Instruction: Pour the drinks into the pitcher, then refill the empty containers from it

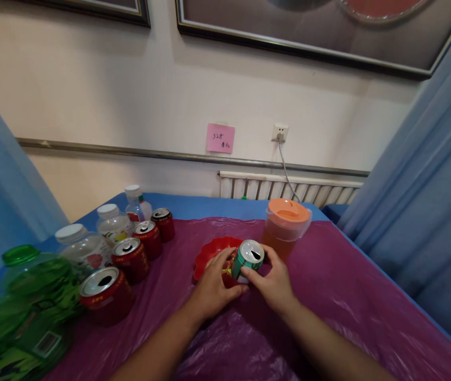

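Note:
A drink can [245,260] with an opened silver top and a green side is held between my two hands, tilted a little. My right hand [275,280] is closed round its right side, thumb across the front. On the other side, the fingers of my left hand [215,280] curl round a red and gold surface; whether this belongs to the same can I cannot make out. Just behind my hands lies a red dish [205,256] with a wavy rim, partly covered by them. Close behind my right hand stands a clear pitcher [285,227] with an orange lid and amber liquid.
Several red cans [130,259] stand in a row on the left. Behind them are clear jars [114,227] with white lids, and nearer are large green bottles [43,286]. Purple plastic sheeting [352,291] covers the table. Blue curtains [416,185] hang at both sides.

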Tool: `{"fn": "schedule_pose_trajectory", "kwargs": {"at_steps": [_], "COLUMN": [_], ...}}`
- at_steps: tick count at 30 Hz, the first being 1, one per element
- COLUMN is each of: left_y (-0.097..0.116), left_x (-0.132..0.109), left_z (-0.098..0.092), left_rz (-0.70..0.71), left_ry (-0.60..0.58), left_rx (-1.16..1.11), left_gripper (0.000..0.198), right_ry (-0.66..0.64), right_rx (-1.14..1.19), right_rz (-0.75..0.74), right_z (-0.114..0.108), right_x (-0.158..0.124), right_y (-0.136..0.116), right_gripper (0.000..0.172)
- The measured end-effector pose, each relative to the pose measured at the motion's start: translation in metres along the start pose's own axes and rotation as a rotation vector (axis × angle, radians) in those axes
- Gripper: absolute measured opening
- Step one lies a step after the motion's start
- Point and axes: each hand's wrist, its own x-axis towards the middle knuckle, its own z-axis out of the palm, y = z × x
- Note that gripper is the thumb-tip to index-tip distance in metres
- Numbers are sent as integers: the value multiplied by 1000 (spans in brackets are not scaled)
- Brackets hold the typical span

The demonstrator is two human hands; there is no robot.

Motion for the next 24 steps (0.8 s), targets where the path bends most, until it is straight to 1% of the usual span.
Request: {"fn": "schedule_pose_trajectory", "kwargs": {"at_steps": [8, 14, 19, 24], "left_y": [-5, -10, -6, 0], "left_x": [-1, 0, 2, 3], "left_z": [1, 1, -1, -2], "left_rz": [-10, -18, -18, -24], "left_ry": [-42, -72, -72, -66], "left_rx": [28, 43, 71, 87], "left_gripper": [88, 89, 87, 84], "right_ry": [-30, 0, 40, 52], "right_rx": [-6, -44, -85, -93], "right_rz": [57, 43, -20, -15], "right_z": [-13, -31, -47, -54], "right_x": [-8, -12, -15, -19], "right_y": [4, 9, 12, 17], "right_gripper": [51, 51, 54, 53]}}
